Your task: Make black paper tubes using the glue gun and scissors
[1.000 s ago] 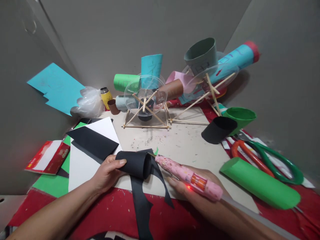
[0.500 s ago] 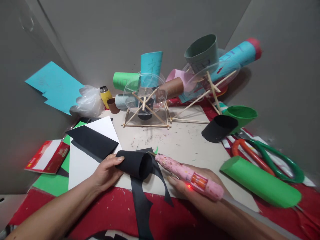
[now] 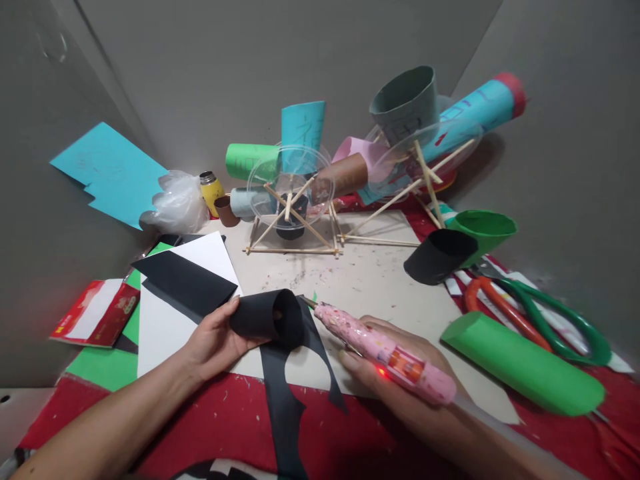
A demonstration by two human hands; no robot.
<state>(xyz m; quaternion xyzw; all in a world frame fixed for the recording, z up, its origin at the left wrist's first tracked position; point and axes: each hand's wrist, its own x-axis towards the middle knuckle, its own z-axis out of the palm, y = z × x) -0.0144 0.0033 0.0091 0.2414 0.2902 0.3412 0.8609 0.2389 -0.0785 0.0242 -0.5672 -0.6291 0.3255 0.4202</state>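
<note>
Left hand [image 3: 213,343] grips matte black paper roll [image 3: 265,317]; right hand [image 3: 400,360] pink glue gun [image 3: 387,353].

Both forearms reach in from the near edge, hands low and close together.

The left hand [image 3: 216,340] is cupped, fingers curled and thumb stretched forward in a grasp. The right hand [image 3: 395,360] lies palm-down with fingers wrapped closed, forearm running back toward the near right corner.

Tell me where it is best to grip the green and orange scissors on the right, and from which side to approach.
Probably by the green handle loop, coming from above: the scissors lie flat beside the green paper tube, handles toward the right wall, blades mostly hidden.
</note>
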